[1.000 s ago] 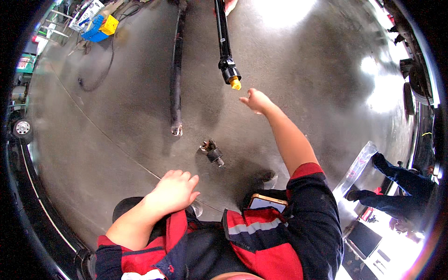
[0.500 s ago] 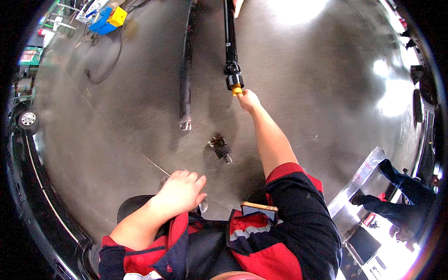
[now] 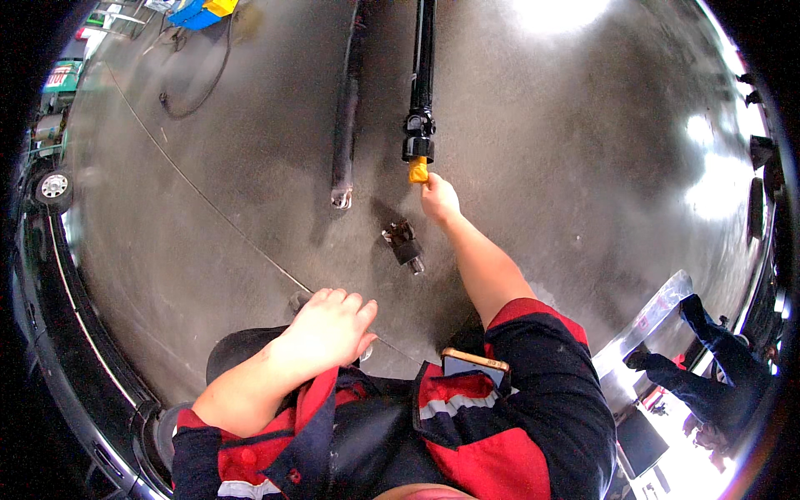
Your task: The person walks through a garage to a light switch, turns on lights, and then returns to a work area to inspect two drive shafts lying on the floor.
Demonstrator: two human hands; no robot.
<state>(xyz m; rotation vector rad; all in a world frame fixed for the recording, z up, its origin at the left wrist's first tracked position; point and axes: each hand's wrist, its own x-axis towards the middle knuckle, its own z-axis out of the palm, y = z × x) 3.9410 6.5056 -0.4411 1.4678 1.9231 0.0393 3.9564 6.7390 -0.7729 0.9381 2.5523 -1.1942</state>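
Observation:
My right hand (image 3: 440, 200) reaches forward, its thumb and fingers closed on a yellow cover (image 3: 417, 172) at the near end of a glossy black drive shaft (image 3: 422, 75). The shaft runs away past the upper edge, so its far end is hidden. To its left, a duller, worn black shaft (image 3: 345, 117) lies on the floor with a bare metal end towards me. Between my hands lies a short dark metal joint piece (image 3: 404, 246) with a stub. My left hand (image 3: 329, 333) rests with loosely bent fingers over my knee, holding nothing visible.
A blue and yellow box (image 3: 198, 13) with a dark hose (image 3: 200, 98) is at the far left. Dark vehicles (image 3: 62, 333) border the left. At the lower right, a person in dark trousers (image 3: 700, 367) is beside a bright strip. A phone (image 3: 475, 367) sticks out of my pocket.
The view has shifted slightly. The glossy shaft's near end and my right hand have come closer to me relative to the worn shaft, and more of the yellow cover shows. My left hand stays put.

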